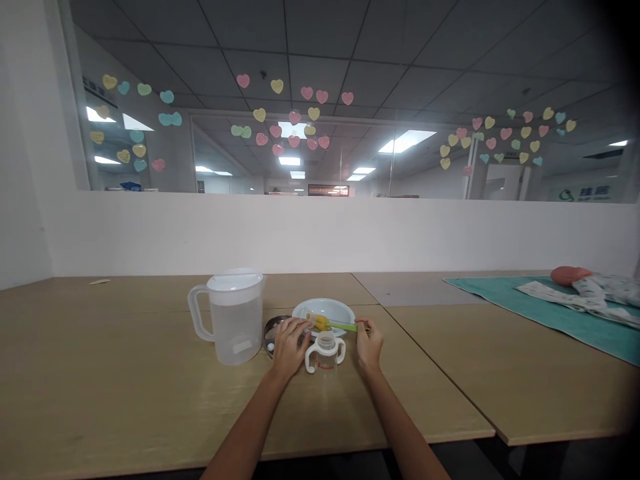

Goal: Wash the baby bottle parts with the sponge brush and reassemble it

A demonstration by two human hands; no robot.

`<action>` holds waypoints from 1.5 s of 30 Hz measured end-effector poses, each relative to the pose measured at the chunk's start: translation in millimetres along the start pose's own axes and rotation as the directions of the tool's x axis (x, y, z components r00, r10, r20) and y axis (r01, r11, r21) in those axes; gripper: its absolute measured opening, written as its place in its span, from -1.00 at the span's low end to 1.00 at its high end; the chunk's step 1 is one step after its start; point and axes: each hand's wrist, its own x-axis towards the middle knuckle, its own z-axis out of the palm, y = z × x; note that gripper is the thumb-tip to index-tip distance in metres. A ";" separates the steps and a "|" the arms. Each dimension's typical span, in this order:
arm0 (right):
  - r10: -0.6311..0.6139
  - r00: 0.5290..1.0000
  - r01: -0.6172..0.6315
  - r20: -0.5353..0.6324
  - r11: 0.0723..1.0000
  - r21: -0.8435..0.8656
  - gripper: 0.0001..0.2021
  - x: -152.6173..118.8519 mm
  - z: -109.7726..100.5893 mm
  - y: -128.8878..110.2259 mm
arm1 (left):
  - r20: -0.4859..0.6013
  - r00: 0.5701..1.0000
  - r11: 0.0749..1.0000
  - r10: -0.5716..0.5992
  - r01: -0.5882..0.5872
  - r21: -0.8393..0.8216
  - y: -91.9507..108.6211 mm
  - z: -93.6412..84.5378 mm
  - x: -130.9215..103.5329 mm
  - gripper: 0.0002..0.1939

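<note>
My right hand (369,343) is closed around the green handle of a bottle brush (320,322). Its yellow sponge head points left, over the white bowl (326,307). At the head's tip, my left hand (291,343) has its fingers bent around a small pale, see-through piece that I cannot make out clearly. Between my wrists stands a clear baby bottle (326,357) with two white handles, upright and without a lid. A round metal bowl (271,348) with something small and white in it lies partly hidden behind my left hand.
Left of the metal bowl stands a translucent plastic pitcher (237,327) with a white lid. A teal cloth (505,293) at the far right bears patterned fabric (607,290) and a reddish-orange object (569,275). A white wall (300,233) borders the wooden table (150,400) behind.
</note>
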 end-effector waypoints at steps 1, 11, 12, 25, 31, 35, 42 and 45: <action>0.009 1.000 -0.009 0.009 1.000 0.012 -0.75 -0.3 0.4 -0.4 | 0.002 1.000 1.000 0.002 -0.002 -0.003 0.4 -0.2 -0.1 -0.72; 0.153 0.987 -0.158 0.043 0.977 0.144 -0.78 0.0 1.1 -3.7 | -0.025 0.999 0.999 -0.044 0.043 -0.019 -2.5 5.1 -1.7 -0.66; 0.166 0.985 -0.172 0.045 0.973 0.154 -0.78 0.0 1.4 -4.2 | -0.028 0.998 0.998 -0.061 0.060 -0.032 -3.2 5.9 -2.0 -0.64; 0.257 0.966 -0.242 -0.028 0.936 0.254 -0.80 1.8 1.5 -5.8 | -0.172 0.973 0.981 -0.152 0.127 -0.149 -9.0 10.5 -2.7 -0.62; 0.306 0.951 -0.275 -0.044 0.903 0.330 -0.79 7.1 0.1 -4.0 | -0.334 0.934 0.991 -0.128 0.113 -0.064 -7.5 6.7 1.2 -0.62; 0.331 0.944 -0.304 -0.010 0.877 0.372 -0.79 10.0 -1.0 -4.0 | -0.320 0.934 0.987 -0.156 0.134 -0.091 -6.3 5.6 2.7 -0.55; 0.311 0.938 -0.346 0.154 0.877 0.335 -0.81 5.3 2.5 -4.8 | -0.261 0.957 0.985 -0.128 0.091 -0.149 1.0 5.6 1.9 -0.45; 0.295 0.935 -0.345 0.199 0.885 0.311 -0.81 4.6 3.0 -4.1 | -0.241 0.960 0.976 -0.140 0.094 -0.194 3.2 4.6 1.4 -0.43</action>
